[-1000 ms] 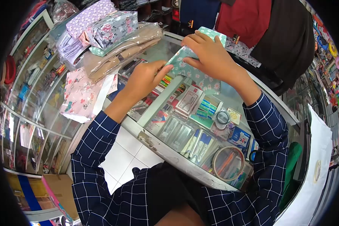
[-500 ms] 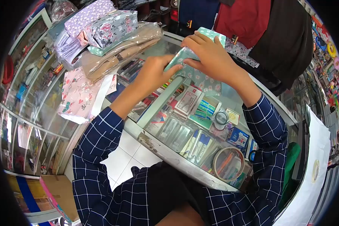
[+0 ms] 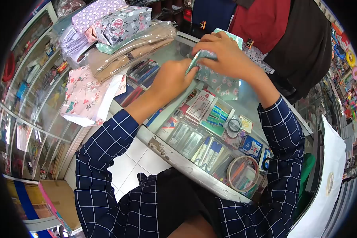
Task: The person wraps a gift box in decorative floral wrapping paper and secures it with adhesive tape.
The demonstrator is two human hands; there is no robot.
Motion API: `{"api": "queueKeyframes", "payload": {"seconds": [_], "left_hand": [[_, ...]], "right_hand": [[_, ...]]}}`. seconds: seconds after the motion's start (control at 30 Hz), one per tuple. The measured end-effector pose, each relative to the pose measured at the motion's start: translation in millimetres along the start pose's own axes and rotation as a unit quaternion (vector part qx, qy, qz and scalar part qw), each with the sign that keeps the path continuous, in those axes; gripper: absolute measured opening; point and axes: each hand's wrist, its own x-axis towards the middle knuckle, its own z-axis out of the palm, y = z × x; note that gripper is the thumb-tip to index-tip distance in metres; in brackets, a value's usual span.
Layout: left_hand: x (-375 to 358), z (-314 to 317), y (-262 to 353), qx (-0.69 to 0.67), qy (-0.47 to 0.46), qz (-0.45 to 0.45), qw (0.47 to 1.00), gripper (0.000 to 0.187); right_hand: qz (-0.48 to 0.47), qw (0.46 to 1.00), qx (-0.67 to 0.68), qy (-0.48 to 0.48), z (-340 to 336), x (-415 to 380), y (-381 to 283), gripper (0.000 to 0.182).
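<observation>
Green daisy-print wrapping paper (image 3: 221,84) stands folded between my hands above the glass counter, with a flat part showing beyond my right hand and a loose part hanging down below it. My left hand (image 3: 173,76) is closed, pinching the paper's left edge between thumb and fingers. Curled over the top, my right hand (image 3: 226,53) grips the same paper near a creased fold. Whether anything lies inside the paper is hidden by my hands.
Under the glass counter (image 3: 178,162) lie boxed stationery goods and tape rolls. At the left are pink floral paper (image 3: 83,95), a plastic-wrapped brown garment (image 3: 127,53) and a rose-print wrapped box (image 3: 125,25). Dark and red cloth (image 3: 261,23) hangs at the back right.
My left hand has turned from thumb outstretched to a tighter pinch and shifted slightly right. The paper's left edge now bends up into a narrow fold between both hands.
</observation>
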Motion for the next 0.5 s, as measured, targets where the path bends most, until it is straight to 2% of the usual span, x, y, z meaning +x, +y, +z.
{"api": "queueKeyframes", "payload": {"seconds": [0.07, 0.17, 0.27, 0.37, 0.5], "left_hand": [[0, 0, 0, -0.001, 0.005, 0.006, 1.0, 0.019], [1, 5, -5, 0.008, 0.041, 0.033, 0.999, 0.022], [-1, 4, -7, 0.011, 0.039, 0.045, 0.998, 0.023], [-2, 4, -7, -0.01, 0.042, 0.055, 0.998, 0.022], [-4, 1, -5, -0.019, 0.029, 0.04, 0.999, 0.02]], "right_hand": [[-0.047, 0.996, 0.08, 0.008, 2, 3, 15, 0.024], [-0.056, 0.986, 0.153, 0.031, 9, 5, 23, 0.021], [-0.085, 0.984, 0.16, -0.002, -6, 8, 11, 0.013], [-0.045, 0.974, 0.214, -0.066, -14, 14, 14, 0.013], [-0.076, 0.971, 0.215, -0.073, -13, 27, 20, 0.016]]}}
